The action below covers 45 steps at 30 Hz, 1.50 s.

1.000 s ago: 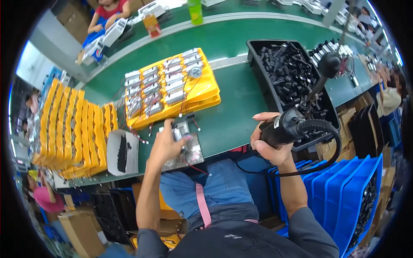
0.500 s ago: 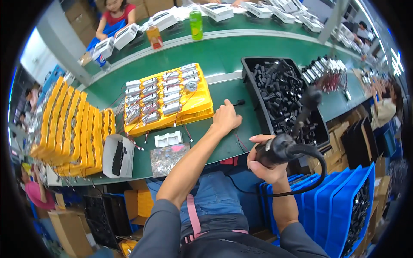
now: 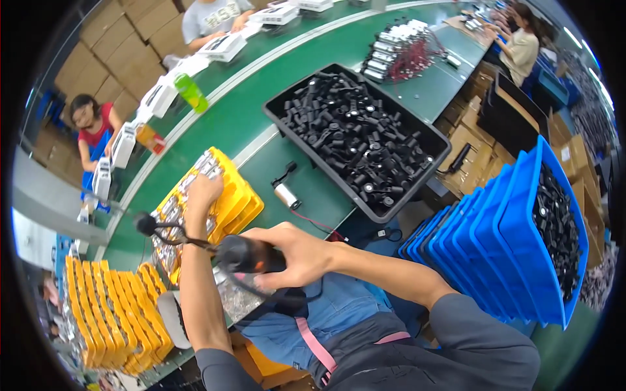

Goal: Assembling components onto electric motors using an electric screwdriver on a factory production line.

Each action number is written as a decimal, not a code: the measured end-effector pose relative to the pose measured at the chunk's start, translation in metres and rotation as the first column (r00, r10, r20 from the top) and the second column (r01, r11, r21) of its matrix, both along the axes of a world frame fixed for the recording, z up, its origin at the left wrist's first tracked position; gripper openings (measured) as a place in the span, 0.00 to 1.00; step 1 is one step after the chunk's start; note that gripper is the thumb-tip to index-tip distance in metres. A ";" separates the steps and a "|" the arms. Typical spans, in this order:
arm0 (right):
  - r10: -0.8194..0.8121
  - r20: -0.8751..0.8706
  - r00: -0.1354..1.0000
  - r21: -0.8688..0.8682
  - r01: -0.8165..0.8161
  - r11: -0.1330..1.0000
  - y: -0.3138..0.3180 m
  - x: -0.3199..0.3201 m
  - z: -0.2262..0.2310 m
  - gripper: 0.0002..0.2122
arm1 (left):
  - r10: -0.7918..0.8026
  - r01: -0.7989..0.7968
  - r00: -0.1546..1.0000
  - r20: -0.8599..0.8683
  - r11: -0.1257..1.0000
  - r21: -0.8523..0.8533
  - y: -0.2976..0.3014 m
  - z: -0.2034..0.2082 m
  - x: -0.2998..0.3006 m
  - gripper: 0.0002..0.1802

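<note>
The right grip wraps the black tool, probably rigid and weighty (best held round its body). Whether the left grip holds silver parts, I can't tell.

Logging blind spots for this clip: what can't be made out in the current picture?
All in the head view:
What the left hand grips, if anything: too much blur at the yellow tray.
Part of the silvery sheet: hidden by the left forearm and the black tool in the right hand.
Part of the pale box: behind the left forearm.
</note>
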State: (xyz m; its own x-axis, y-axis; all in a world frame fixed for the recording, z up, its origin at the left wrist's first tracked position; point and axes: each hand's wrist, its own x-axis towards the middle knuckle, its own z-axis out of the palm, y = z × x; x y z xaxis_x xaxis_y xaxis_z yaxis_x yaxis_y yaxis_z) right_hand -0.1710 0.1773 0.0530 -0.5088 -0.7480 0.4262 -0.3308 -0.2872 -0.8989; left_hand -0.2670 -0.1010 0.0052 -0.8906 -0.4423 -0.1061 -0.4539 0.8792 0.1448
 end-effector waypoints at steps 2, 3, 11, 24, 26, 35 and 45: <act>0.067 0.057 0.996 -0.030 -0.066 0.997 -0.003 0.000 -0.001 0.32 | -0.017 0.021 0.994 -0.106 0.999 0.035 -0.005 -0.008 0.003 0.33; 0.055 0.056 0.997 -0.021 -0.054 0.998 -0.001 0.000 -0.002 0.32 | -0.001 0.015 0.978 -0.209 0.998 0.067 -0.009 -0.012 0.005 0.31; 0.066 -0.020 0.998 0.108 -0.063 0.992 0.004 -0.023 0.005 0.34 | 0.448 0.415 0.853 -0.268 -0.271 0.868 -0.053 -0.015 0.073 0.20; -0.300 -0.758 0.578 0.612 0.791 -0.022 0.161 -0.132 -0.037 0.19 | 0.542 0.578 0.768 -0.340 -0.360 0.732 0.091 0.003 0.275 0.42; -0.340 -0.691 0.638 0.653 0.753 0.083 0.161 -0.141 -0.038 0.16 | 0.538 0.527 0.793 -0.287 -0.368 0.766 0.111 -0.008 0.281 0.41; -0.526 -0.823 0.215 0.222 0.974 0.050 0.178 -0.103 0.027 0.12 | 0.544 0.347 0.833 -0.103 -0.368 0.862 0.151 -0.036 0.298 0.33; -0.523 0.325 0.788 0.114 0.517 0.849 0.048 0.079 -0.004 0.05 | 0.791 0.414 0.581 -0.194 -0.082 0.907 0.177 0.004 0.265 0.29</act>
State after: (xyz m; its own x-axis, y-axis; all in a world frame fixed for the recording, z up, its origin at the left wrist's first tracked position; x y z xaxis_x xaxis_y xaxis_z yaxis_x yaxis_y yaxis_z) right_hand -0.0922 0.2258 0.0491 -0.9302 -0.3352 0.1494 -0.1072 -0.1411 -0.9842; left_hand -0.0016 0.0758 0.0087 -0.7748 -0.6034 -0.1886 0.2017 -0.5187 0.8308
